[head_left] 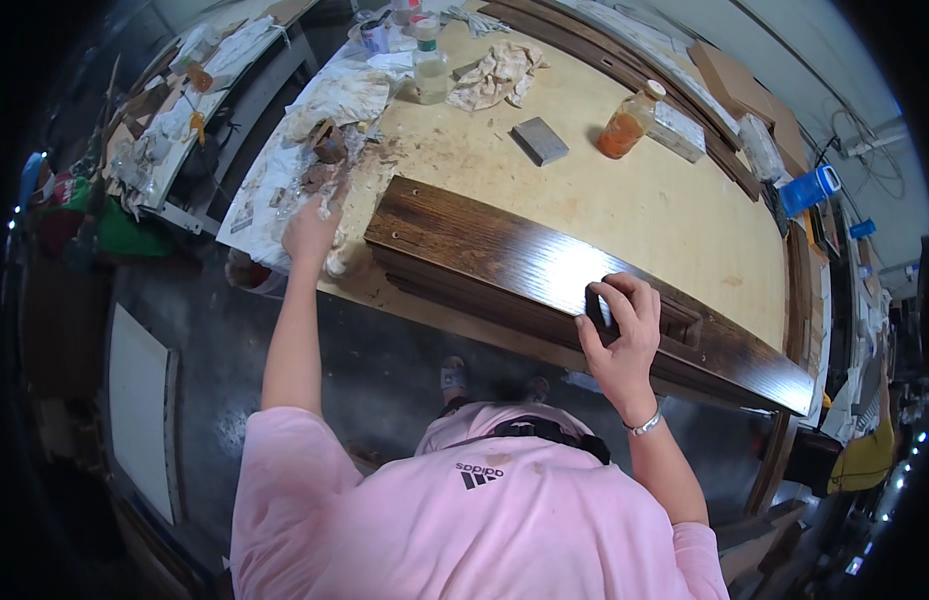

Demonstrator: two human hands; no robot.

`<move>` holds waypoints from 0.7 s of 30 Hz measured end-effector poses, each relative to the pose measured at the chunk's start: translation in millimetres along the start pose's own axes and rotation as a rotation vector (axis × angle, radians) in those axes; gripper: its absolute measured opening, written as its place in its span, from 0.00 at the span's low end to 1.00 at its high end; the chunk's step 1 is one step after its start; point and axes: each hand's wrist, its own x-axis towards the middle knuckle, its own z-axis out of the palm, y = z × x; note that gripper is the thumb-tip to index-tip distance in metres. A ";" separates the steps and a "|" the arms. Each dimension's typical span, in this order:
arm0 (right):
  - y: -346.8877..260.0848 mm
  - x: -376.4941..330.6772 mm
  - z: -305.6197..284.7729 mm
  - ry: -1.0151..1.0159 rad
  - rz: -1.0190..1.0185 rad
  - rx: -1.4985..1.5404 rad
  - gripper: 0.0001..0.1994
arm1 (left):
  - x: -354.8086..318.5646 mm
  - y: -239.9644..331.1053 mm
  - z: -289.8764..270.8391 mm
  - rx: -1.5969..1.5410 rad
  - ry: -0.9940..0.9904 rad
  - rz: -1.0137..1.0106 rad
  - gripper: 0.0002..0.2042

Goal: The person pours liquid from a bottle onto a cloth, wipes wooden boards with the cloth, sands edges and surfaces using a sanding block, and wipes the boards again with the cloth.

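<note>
Small dark block (596, 305): mostly covered by the right hand (621, 335); its shape cannot be told.
Left hand (312, 228): motion-blurred, fingertips lost among stained rags (329, 130); any grip unclear.
Dark stained board (504, 265): underside hidden.
Cluttered side bench (169, 120): items too small to identify.
Person's legs: hidden beneath pink shirt (464, 520).

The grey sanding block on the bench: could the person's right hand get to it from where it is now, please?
Probably yes: the grey block lies alone on bare benchtop beyond the dark wooden board; the right hand would reach over that.
</note>
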 end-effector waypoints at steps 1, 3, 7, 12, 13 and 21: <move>-0.4 0.3 0.8 0.002 -0.004 0.013 0.20 | -0.6 -4.6 7.9 -0.004 -0.006 0.001 0.22; -2.4 0.6 1.4 0.001 -0.012 0.026 0.19 | -3.2 -14.0 15.3 -0.019 0.113 0.023 0.19; 1.8 -2.1 -2.5 -0.014 0.030 0.047 0.24 | -7.7 47.3 -87.4 -0.924 0.012 0.020 0.15; -56.6 17.0 -4.3 0.020 0.309 1.106 0.33 | -127.3 204.3 -144.4 -1.391 -0.237 0.705 0.12; -55.2 24.5 -16.9 -0.025 0.325 1.008 0.30 | -128.3 214.4 -142.1 -1.361 -0.300 0.863 0.12; 12.9 19.5 -66.3 0.306 0.128 0.030 0.21 | -89.2 255.1 -81.3 -0.324 -0.403 0.953 0.14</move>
